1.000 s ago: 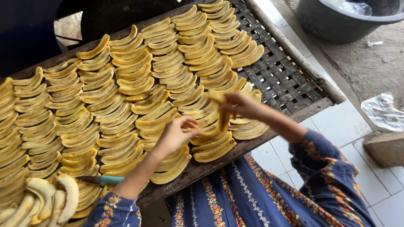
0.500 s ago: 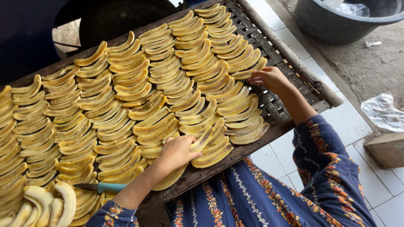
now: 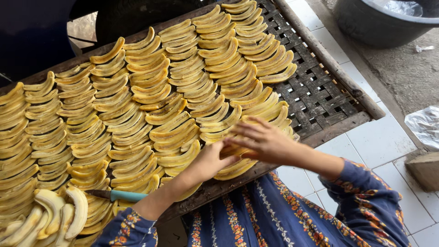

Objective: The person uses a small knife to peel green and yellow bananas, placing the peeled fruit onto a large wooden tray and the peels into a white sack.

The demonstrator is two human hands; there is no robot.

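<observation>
Rows of yellow banana slices (image 3: 151, 100) cover a woven bamboo drying rack (image 3: 320, 96). My left hand (image 3: 210, 160) and my right hand (image 3: 263, 139) meet over the slices at the rack's near edge. Both touch a banana slice (image 3: 235, 151) lying between them; fingers cover most of it, and I cannot tell which hand holds it. Both arms wear blue floral sleeves.
A knife with a teal handle (image 3: 123, 195) lies on the slices at the lower left, beside several peeled whole bananas (image 3: 59, 215). A dark basin (image 3: 388, 20) stands at the top right. White floor tiles (image 3: 379, 137), a brick (image 3: 425, 169) and a plastic sheet (image 3: 425, 123) are at the right.
My right hand has come back from the bare far end of the rack to the near edge. My left hand has shifted right to meet it over the slices.
</observation>
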